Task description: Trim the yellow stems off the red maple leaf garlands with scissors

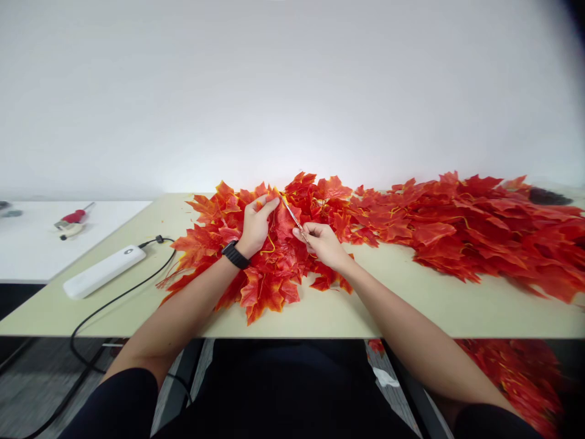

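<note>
My left hand [256,224], with a black watch on its wrist, pinches the edge of a red-orange artificial maple leaf, part of a leaf pile [269,296]. My right hand [325,245] is closed around the handles of small, slim metal scissors [291,213]. Their blades slant up and left, with the tips close to my left fingertips. Whether the blades touch a stem cannot be made out. A yellow stem [270,245] curls among the leaves below my left hand.
A larger heap of red maple leaves [439,238] covers the table's right side. At left lie a white power strip [105,271] and its black cable [121,300]. A red-handled tool [74,217] rests on the white table beyond. More leaves [516,378] are below the table edge.
</note>
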`<action>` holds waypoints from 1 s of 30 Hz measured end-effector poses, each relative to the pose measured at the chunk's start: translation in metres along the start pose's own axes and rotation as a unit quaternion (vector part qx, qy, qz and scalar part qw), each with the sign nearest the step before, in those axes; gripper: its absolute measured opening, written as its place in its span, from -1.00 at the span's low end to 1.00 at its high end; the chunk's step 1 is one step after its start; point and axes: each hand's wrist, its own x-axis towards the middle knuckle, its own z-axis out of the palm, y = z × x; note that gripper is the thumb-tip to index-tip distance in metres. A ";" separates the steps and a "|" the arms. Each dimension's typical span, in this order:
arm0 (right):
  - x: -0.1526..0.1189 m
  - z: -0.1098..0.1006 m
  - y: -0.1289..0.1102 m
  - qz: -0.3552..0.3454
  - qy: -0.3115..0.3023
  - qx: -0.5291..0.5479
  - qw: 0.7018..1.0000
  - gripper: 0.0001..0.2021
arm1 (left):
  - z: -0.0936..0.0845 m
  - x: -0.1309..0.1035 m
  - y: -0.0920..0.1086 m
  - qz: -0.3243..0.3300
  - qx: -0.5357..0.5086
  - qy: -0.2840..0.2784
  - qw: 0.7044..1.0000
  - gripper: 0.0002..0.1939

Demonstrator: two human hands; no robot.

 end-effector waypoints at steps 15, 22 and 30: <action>0.000 -0.004 -0.003 0.003 -0.006 -0.022 1.000 -0.34 | -0.004 0.002 0.000 -0.001 0.000 -0.019 1.000 -0.66; 0.000 -0.005 -0.001 0.011 -0.013 -0.017 1.000 -0.36 | -0.006 0.005 -0.005 0.001 -0.001 -0.010 1.000 -0.62; 0.000 -0.002 0.000 0.010 -0.010 -0.001 1.000 -0.32 | -0.007 0.005 -0.004 0.008 0.006 -0.017 1.000 -0.55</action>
